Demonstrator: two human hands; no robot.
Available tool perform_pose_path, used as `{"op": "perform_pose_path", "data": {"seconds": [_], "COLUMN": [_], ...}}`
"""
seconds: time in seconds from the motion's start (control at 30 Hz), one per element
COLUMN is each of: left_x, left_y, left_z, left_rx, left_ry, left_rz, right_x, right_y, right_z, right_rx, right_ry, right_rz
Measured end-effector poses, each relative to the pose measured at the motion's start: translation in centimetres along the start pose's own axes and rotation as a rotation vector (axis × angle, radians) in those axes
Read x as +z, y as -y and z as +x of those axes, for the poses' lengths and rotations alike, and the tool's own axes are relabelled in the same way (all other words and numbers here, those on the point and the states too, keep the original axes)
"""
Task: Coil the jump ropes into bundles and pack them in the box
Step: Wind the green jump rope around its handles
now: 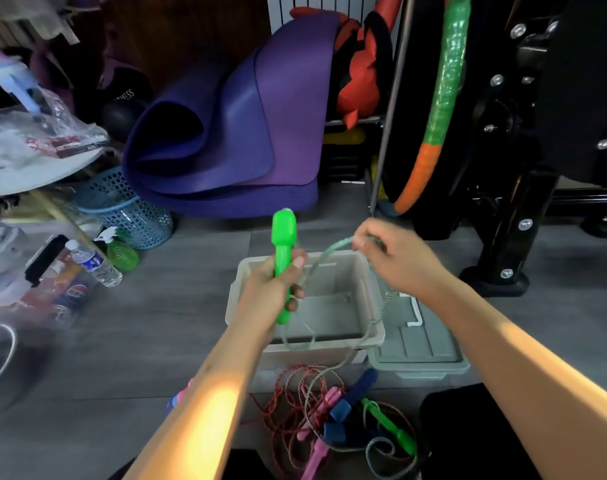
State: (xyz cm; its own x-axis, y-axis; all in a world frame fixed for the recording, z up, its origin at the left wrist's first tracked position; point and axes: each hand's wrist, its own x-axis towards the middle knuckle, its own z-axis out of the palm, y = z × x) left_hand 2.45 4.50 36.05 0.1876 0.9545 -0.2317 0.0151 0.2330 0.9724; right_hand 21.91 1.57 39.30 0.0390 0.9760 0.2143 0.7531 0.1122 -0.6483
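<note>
The left hand (272, 289) grips a bright green plastic jump-rope handle (283, 261) upright, fingers clenched round its shaft, above the translucent grey plastic box (374, 327) on the floor. The right hand (395, 261) pinches the pale green braided rope (381, 310), which arcs between the hands and trails down to the floor. There, a red rope (288, 410), pink handles (324, 407), blue handles (350, 403) and a second green handle (395, 429) lie tangled. The grey box lid (423, 348) lies just beside the box

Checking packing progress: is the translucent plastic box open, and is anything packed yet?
Open and empty: translucent plastic box shows a bare bottom; its grey lid lies beside it.
</note>
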Motion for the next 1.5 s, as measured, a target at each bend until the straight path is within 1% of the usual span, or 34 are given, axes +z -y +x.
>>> {"op": "perform_pose_path", "data": {"seconds": [0.07, 0.1, 0.13, 0.2, 0.23, 0.3, 0.33, 0.37, 0.4, 0.47, 0.5, 0.53, 0.6, 0.7, 0.73, 0.77, 0.83, 0.93, 0.97, 1.0, 1.07, 1.17, 1.27, 1.37, 1.5], "left_x": [1.0, 1.5, 1.6, 1.4, 0.9, -0.3, -0.8, -1.3, -1.7, -1.9, -1.6, -1.3, -0.6, 0.8, 1.1, 1.3, 1.2, 0.2, -0.1, -0.4, -0.7, -0.7, 0.1, 0.9, 1.1], "left_y": [0.0, 0.0, 0.1, 0.2, 0.1, -0.3, -0.6, -0.9, -1.0, -0.8, -0.7, -0.5, -0.3, -0.2, -0.1, -0.1, -0.1, -0.4, -0.5, -0.4, -0.3, 0.0, -0.1, -0.5, -0.4], "left_z": [-0.7, -0.9, -0.9, -0.4, -0.1, 0.7, 0.9, 1.0, 1.0, 0.9, 0.7, 0.6, 0.3, -0.5, -0.6, -0.7, -0.4, 0.3, 0.4, 0.5, 0.5, 0.5, 0.0, -0.9, -1.3], "left_rx": [0.001, 0.011, 0.023, 0.039, 0.043, 0.055, 0.054, 0.046, 0.034, 0.014, 0.016, 0.026, 0.049, 0.026, 0.019, 0.014, 0.02, 0.09, 0.101, 0.099, 0.091, 0.084, 0.095, 0.066, 0.022], "left_ry": [0.132, 0.166, 0.156, 0.007, -0.084, -0.233, -0.279, -0.299, -0.291, -0.237, -0.213, -0.191, -0.093, 0.12, 0.153, 0.154, 0.057, -0.163, -0.209, -0.231, -0.23, -0.153, 0.005, 0.158, 0.24], "left_rz": [-0.03, -0.01, 0.025, 0.086, 0.084, -0.01, -0.073, -0.102, -0.087, -0.007, 0.019, 0.033, 0.008, 0.033, 0.069, 0.09, 0.099, 0.151, 0.147, 0.126, 0.125, 0.23, 0.174, 0.147, 0.227], "right_x": [1.2, 1.6, 1.8, 1.4, 0.9, -0.1, -0.4, -0.7, -0.9, -1.0, -0.9, -0.7, 0.0, 1.6, 1.9, 1.9, 1.3, 0.1, -0.2, -0.4, -0.7, -0.8, -0.1, 1.2, 0.8], "right_y": [0.5, 0.7, 0.8, 0.8, 0.5, -0.5, -1.0, -1.6, -2.0, -2.1, -1.8, -1.4, -0.5, 0.1, 0.3, 0.3, 0.1, -1.2, -1.6, -2.0, -2.5, -1.7, -0.5, 0.2, 0.4], "right_z": [-0.3, -0.4, -0.3, -0.4, -0.3, -0.2, -0.1, -0.1, 0.0, 0.2, 0.3, 0.4, 0.3, -0.1, -0.2, -0.1, -0.1, 0.2, 0.2, 0.3, 0.4, 0.5, 0.1, -0.1, 0.0], "right_rx": [-0.104, -0.129, -0.129, -0.044, 0.024, 0.131, 0.173, 0.217, 0.249, 0.26, 0.232, 0.185, 0.054, -0.113, -0.141, -0.138, -0.051, 0.095, 0.129, 0.16, 0.192, 0.103, -0.007, -0.065, -0.062], "right_ry": [0.065, 0.075, 0.079, 0.131, 0.19, 0.336, 0.371, 0.359, 0.307, 0.142, 0.075, 0.043, 0.073, 0.154, 0.152, 0.15, 0.183, 0.318, 0.339, 0.336, 0.268, 0.15, 0.161, 0.181, 0.132], "right_rz": [-0.089, -0.099, -0.091, -0.089, -0.12, -0.258, -0.314, -0.329, -0.292, -0.118, -0.035, 0.01, -0.012, -0.05, -0.051, -0.05, -0.058, -0.158, -0.186, -0.179, -0.073, 0.022, -0.008, -0.015, 0.071]}}
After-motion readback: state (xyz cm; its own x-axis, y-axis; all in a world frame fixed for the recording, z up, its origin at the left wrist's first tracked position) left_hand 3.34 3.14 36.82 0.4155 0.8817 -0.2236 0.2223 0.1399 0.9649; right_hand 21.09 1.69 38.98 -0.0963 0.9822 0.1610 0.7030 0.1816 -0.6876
